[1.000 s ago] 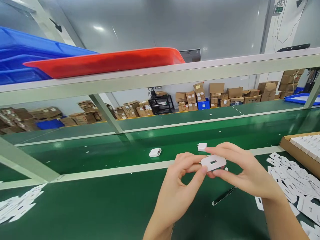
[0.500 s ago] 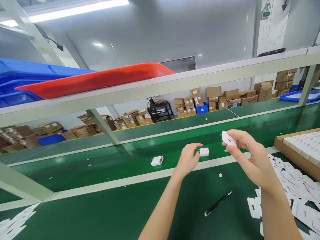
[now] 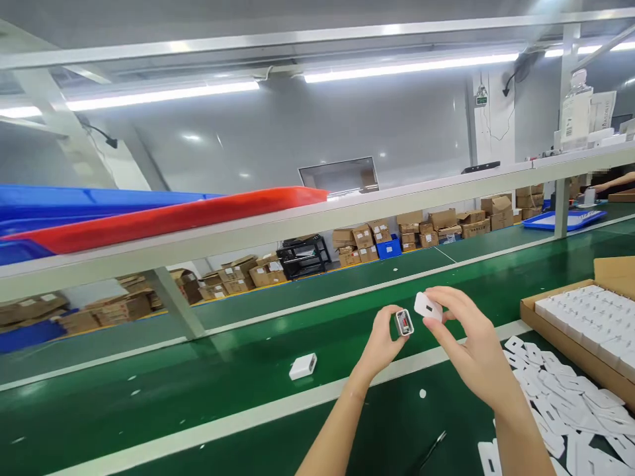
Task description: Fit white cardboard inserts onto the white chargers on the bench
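Note:
My left hand (image 3: 381, 340) is closed around a white charger housing (image 3: 404, 322), whose open end faces right and shows metal parts inside. Between the thumb and fingers of my right hand (image 3: 469, 340) is a white plastic cover plate (image 3: 427, 307) with a small dark slot. The plate is close to the housing's open end but apart from it. A second white charger (image 3: 303, 366) lies on the green surface to the left. Below my hands is a pair of dark tweezers (image 3: 432, 451), partly cut off by the frame's lower edge.
Many loose white plates (image 3: 560, 403) are heaped at right, beside a cardboard box (image 3: 528, 314) of white chargers. A shelf rail (image 3: 377, 203) crosses above the bench, bearing red (image 3: 208, 215) and blue trays. At far right a co-worker's arm (image 3: 618, 182) shows.
My left hand has picked up the charger housing from the green surface and turned its open end right. My right hand has brought the cover plate nearer to it. The view has tilted up.

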`<control>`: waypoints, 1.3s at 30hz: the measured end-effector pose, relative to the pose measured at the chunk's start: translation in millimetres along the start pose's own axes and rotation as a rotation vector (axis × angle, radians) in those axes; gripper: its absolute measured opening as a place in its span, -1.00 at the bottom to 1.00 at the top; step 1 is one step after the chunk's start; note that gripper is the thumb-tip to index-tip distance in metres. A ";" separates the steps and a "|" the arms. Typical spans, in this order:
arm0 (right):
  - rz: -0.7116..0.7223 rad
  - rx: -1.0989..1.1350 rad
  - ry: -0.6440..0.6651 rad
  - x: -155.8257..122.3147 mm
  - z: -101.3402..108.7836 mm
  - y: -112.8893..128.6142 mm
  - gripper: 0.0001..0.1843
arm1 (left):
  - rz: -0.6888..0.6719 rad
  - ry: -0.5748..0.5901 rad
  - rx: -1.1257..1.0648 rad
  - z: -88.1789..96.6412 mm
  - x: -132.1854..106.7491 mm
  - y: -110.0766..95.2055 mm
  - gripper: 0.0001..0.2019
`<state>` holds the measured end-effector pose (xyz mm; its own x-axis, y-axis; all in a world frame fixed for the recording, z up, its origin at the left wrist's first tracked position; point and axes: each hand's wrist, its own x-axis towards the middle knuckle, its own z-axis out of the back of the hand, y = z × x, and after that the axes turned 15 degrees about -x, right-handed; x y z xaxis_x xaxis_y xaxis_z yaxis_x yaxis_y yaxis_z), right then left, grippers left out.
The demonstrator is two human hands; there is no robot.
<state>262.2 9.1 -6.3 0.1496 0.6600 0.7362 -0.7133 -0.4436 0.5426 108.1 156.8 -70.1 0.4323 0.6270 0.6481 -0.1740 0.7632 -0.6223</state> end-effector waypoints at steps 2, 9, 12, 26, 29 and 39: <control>0.024 0.005 -0.040 -0.4 -2.1 2.9 -0.75 | -0.032 -0.075 -0.054 19.7 -17.6 -24.4 -0.61; 0.365 0.053 -0.045 -17.5 -33.7 41.0 -0.72 | -0.239 -0.378 -0.112 54.5 -71.8 -96.4 -0.52; 0.486 0.056 -0.123 -29.3 -50.2 56.9 -0.59 | -0.348 -0.472 0.015 53.3 -85.3 -101.4 -0.48; 0.110 0.303 0.123 -34.9 -66.0 67.8 -0.69 | -0.608 -0.492 0.305 56.3 -97.4 -102.2 -0.71; -0.003 0.630 0.377 -33.5 -73.2 61.9 -0.60 | -0.520 -0.521 0.144 55.7 -100.8 -99.1 -0.68; -0.020 0.807 0.261 -46.5 -81.0 67.1 -0.70 | -0.499 -0.572 0.054 45.3 -107.1 -96.3 -0.63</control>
<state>151.9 -2.3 -36.8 -0.0769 0.7470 0.6604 0.0097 -0.6617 0.7497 38.5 23.2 -59.7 -0.0523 0.1771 0.9828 -0.1276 0.9749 -0.1825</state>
